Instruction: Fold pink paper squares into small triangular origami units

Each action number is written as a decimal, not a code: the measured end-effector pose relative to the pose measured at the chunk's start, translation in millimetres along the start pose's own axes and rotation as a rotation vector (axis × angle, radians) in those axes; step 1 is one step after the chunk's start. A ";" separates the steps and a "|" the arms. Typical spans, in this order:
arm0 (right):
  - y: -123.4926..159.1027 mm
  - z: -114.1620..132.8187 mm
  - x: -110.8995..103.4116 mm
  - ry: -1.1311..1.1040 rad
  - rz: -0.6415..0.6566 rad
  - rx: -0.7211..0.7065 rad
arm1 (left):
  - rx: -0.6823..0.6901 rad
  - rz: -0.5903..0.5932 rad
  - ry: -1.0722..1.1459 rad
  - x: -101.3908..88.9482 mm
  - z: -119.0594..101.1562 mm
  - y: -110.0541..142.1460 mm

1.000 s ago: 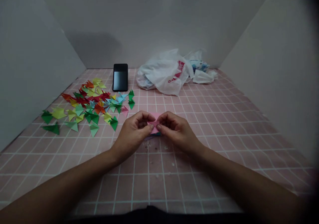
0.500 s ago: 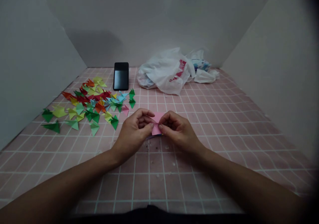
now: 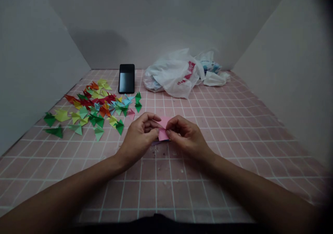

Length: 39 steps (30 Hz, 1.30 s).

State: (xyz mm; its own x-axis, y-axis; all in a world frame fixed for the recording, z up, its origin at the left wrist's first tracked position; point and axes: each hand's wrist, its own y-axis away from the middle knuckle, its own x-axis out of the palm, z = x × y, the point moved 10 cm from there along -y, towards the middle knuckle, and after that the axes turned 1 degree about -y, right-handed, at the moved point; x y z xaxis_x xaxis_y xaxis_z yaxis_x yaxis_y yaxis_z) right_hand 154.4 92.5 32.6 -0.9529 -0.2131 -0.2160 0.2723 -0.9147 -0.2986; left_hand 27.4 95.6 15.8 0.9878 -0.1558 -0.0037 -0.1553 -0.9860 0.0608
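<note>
A small sheet of pink paper (image 3: pixel 163 135) is pinched between both hands in the middle of the table, with a crease running across it. My left hand (image 3: pixel 142 131) grips its left edge between thumb and fingers. On the opposite edge, my right hand (image 3: pixel 186 133) pinches the paper the same way, its other fingers curled in. Under the pink paper a thin dark and purplish edge shows, perhaps more sheets; most of it is hidden. To the left lies a spread of folded paper pieces (image 3: pixel 97 121) in green, yellow, red, orange and light blue.
A black phone (image 3: pixel 126 78) stands tilted behind the folded pieces. Crumpled white plastic bags (image 3: pixel 174 74) lie at the back. Pale walls enclose the pink checked tablecloth (image 3: pixel 234 133) on the left, back and right. Tiny whitish bits (image 3: pixel 181 170) lie in front of my hands.
Both hands keep their pinch on the pink paper, with only slight finger shifts along the crease. The whole view has tilted very slightly.
</note>
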 end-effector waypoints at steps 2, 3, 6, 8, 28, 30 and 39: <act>-0.4 0.0 -0.1 -0.015 0.006 0.002 | -0.021 0.000 0.025 -0.5 2.2 -0.2; -0.7 -0.6 -0.1 -0.021 0.012 0.008 | -0.032 0.000 0.037 -0.7 3.3 -0.4; -1.6 -2.8 -0.3 -0.035 0.026 0.020 | -0.059 0.001 0.053 -1.5 5.2 -1.1; -1.9 -3.0 -0.1 -0.039 0.035 0.011 | -0.074 0.000 0.052 -2.0 5.9 -1.5; 2.0 17.6 4.1 0.178 0.101 -0.281 | -0.159 0.021 0.001 -3.2 15.8 -4.0; 3.1 20.4 5.7 0.204 0.118 -0.319 | -0.153 0.022 -0.001 -3.5 16.2 -4.3; 4.5 26.2 9.3 0.237 0.155 -0.390 | -0.203 0.066 0.098 1.6 21.4 -5.0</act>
State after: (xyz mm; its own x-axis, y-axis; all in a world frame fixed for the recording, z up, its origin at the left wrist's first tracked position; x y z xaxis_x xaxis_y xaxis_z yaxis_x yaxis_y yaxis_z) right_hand 143.3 77.5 53.6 -0.8525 -0.2114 -0.4781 0.4821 -0.6717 -0.5625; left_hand 29.5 99.0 -5.9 0.9737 -0.2034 0.1028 -0.2236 -0.9402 0.2569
